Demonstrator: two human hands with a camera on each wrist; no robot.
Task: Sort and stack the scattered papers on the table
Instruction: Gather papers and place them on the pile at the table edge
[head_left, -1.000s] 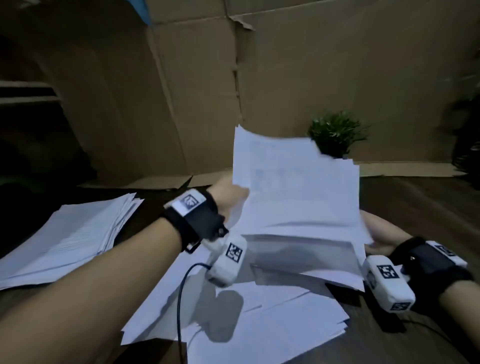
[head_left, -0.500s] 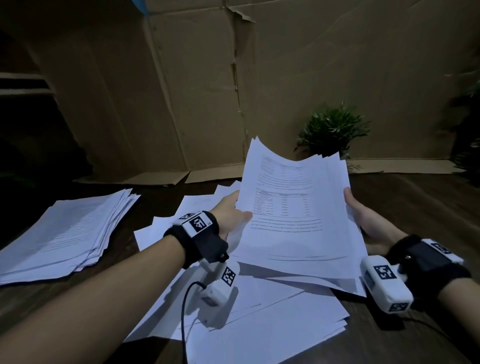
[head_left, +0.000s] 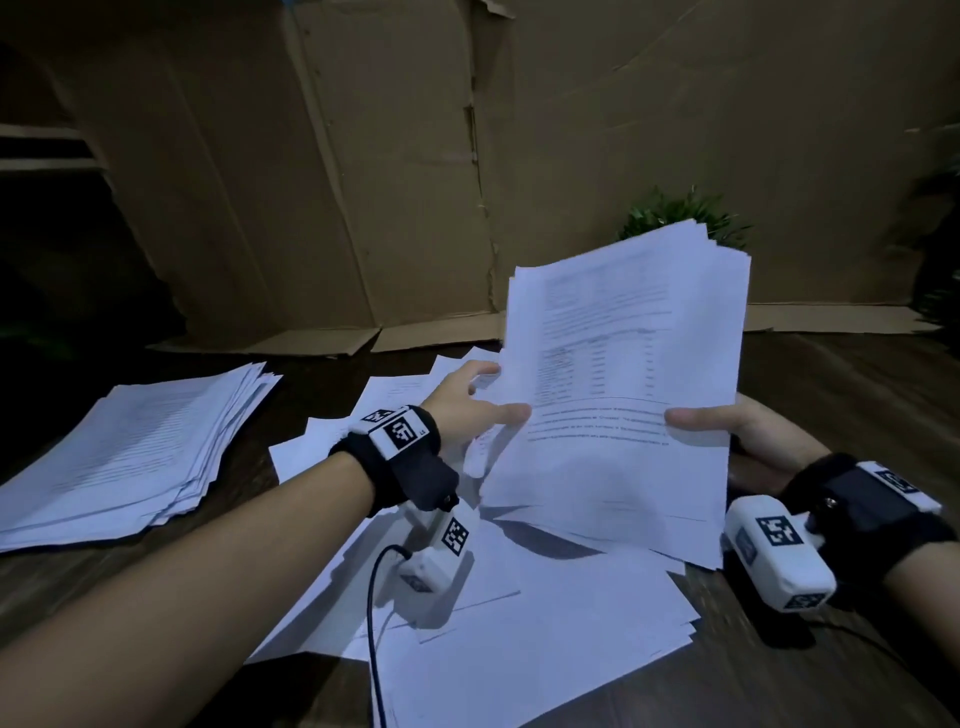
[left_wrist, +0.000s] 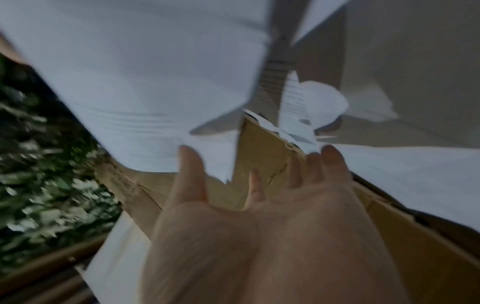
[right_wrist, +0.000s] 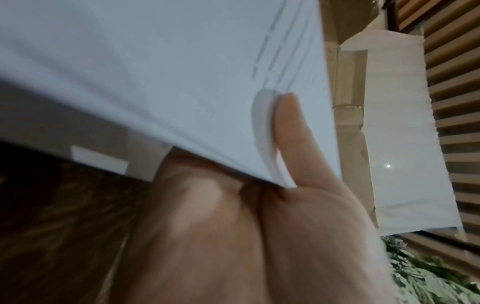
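Bundle in hand: a sheaf of printed sheets (head_left: 623, 395) is up off the counter, tilted back, edges fanned and uneven along the top.
Right hand: the right hand (head_left: 748, 436) pinches the sheaf's right edge, thumb laid across the front page, fingers hidden behind; the wrist view shows that thumb (right_wrist: 288, 131) denting the paper.
Left hand: the left hand (head_left: 467, 410) is at the sheaf's left edge, fingers straight and spread; the wrist view is blurred, so I judge it steadies rather than clamps.
Loose papers: more sheets (head_left: 545, 639) lie scattered on the counter (head_left: 831, 691) right under the bundle, overlapping at odd angles.
Finished stack: a tidier pile (head_left: 130, 452) sits well apart on the left.
Step in hand: looks like squaring this bundle before it joins the pile.
How to do it well: loosen the right pinch a touch, let the sheets drop onto their lower edge, tap on the counter, and use both flat palms to press the sides flush.
Watch out: tapping on the scattered sheets could skid them; a bare patch of counter suits better.
Backdrop: cardboard wall (head_left: 519, 156) and a small green plant (head_left: 675, 218) behind.
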